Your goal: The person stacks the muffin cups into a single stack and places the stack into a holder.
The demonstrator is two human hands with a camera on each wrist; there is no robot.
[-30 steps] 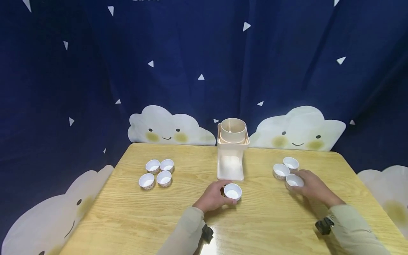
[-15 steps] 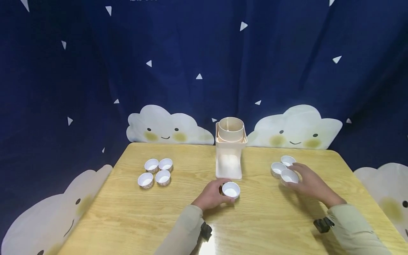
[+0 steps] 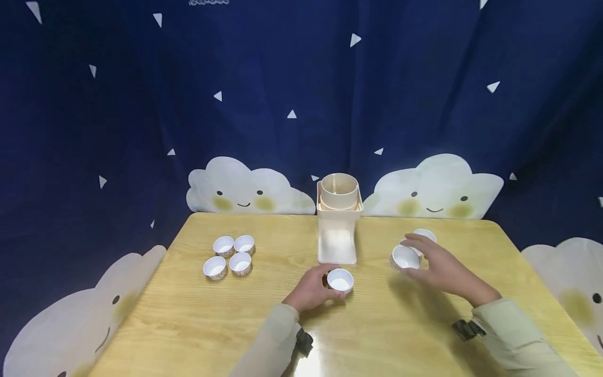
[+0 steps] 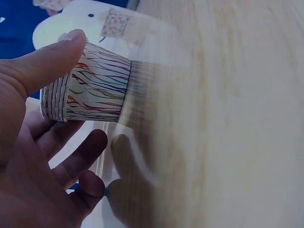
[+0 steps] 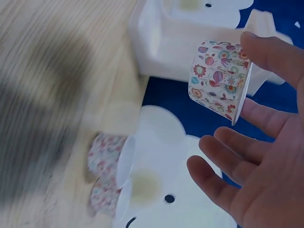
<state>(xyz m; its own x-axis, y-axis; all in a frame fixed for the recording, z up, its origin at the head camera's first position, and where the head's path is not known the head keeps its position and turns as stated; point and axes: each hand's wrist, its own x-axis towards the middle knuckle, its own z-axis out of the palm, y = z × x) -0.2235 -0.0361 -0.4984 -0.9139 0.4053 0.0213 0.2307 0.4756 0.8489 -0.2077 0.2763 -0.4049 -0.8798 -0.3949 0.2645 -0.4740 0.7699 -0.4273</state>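
My left hand (image 3: 313, 289) holds a stack of nested paper baking cups (image 4: 97, 83) with wavy coloured stripes, thumb on one side and fingers on the other. The stack stands on the table, white inside in the head view. My right hand (image 3: 445, 269) pinches a flower-patterned paper baking cup (image 5: 216, 78) by thumb and a finger, raised off the table; its other fingers are spread. Two more patterned baking cups (image 5: 111, 159) sit on the table below, partly hidden behind the right hand in the head view. A cream plastic stand with a round tube (image 3: 339, 193) is beyond the left hand.
Several white-lined baking cups (image 3: 240, 263) are grouped on the left of the wooden table (image 3: 179, 314). A dark blue curtain (image 3: 264, 78) with white triangles and cloud faces hangs behind the table's far edge.
My right hand has lifted the flower-patterned baking cup away from its group and carried it left. The left hand stays on its stack. The head view has shifted slightly.
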